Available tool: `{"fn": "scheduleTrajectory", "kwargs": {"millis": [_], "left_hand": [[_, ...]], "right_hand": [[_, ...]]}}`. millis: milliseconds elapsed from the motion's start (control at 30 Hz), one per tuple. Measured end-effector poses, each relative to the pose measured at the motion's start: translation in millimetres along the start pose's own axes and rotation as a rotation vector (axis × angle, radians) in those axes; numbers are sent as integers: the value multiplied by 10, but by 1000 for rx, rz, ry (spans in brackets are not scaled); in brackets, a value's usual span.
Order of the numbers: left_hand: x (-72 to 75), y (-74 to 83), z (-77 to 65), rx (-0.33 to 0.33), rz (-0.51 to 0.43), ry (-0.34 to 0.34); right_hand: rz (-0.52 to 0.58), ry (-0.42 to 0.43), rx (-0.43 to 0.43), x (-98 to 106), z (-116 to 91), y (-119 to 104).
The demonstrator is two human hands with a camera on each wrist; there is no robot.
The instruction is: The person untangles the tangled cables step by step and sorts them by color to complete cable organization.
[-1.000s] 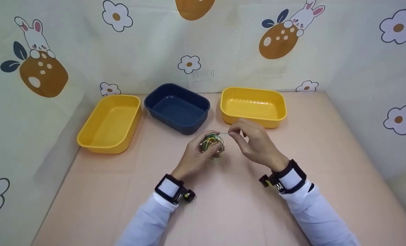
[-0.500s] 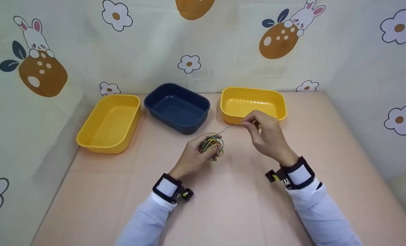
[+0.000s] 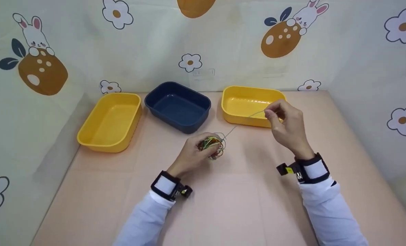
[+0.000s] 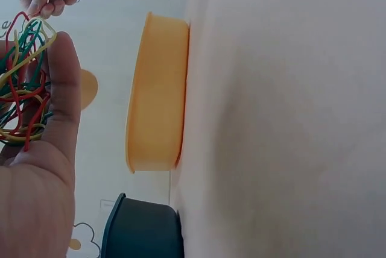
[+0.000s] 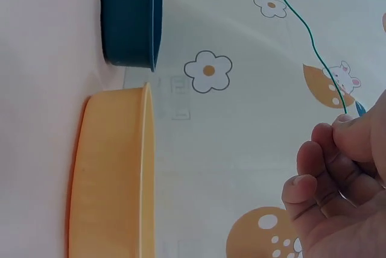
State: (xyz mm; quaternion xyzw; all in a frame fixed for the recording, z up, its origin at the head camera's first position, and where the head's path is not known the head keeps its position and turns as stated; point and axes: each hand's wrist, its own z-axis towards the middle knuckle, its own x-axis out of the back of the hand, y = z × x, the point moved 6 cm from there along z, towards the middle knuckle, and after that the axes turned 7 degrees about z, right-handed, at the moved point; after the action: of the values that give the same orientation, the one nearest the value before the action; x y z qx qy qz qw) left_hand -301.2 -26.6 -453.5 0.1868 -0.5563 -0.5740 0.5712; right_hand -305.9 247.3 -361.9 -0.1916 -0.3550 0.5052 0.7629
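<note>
My left hand [image 3: 190,154] holds a loose tangle of thin red, green and yellow wires [image 4: 29,110] between thumb and fingers, raised above the middle of the table. Up and to the right, my right hand [image 3: 289,129] pinches the end of one green wire [image 5: 311,36] between thumb and index finger. That wire runs slightly bent from the tangle to the right fingertips. The other fingers of the right hand are curled below the pinch in the right wrist view. Part of the tangle is hidden behind the left thumb.
A yellow bin [image 3: 127,139] stands at the left. A dark blue bin [image 3: 191,125] is at the back middle, and another yellow bin [image 3: 235,119] stands behind the right hand. Printed cloth walls [image 3: 148,48] enclose the pink table [image 3: 230,205].
My right hand has moved up and to the right, drawing out a longer stretch of green wire from the tangle. The left hand has stayed nearly in place.
</note>
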Motion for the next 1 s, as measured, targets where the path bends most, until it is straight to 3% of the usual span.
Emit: {"fn": "scheduleTrajectory", "kwargs": {"millis": [233,500,867,1000], "left_hand": [[76,135,104,-4,-12,-20],[238,411,318,-108,0,-14],[361,496,388,-162,-135,204],[383,567,369,-198,-135,233]], "right_hand": [[19,89,-52,196,53,11],[63,240,-127,401,86,61],[60,298,-144,531,91,103],[75,311,-127,553,99,56]]}}
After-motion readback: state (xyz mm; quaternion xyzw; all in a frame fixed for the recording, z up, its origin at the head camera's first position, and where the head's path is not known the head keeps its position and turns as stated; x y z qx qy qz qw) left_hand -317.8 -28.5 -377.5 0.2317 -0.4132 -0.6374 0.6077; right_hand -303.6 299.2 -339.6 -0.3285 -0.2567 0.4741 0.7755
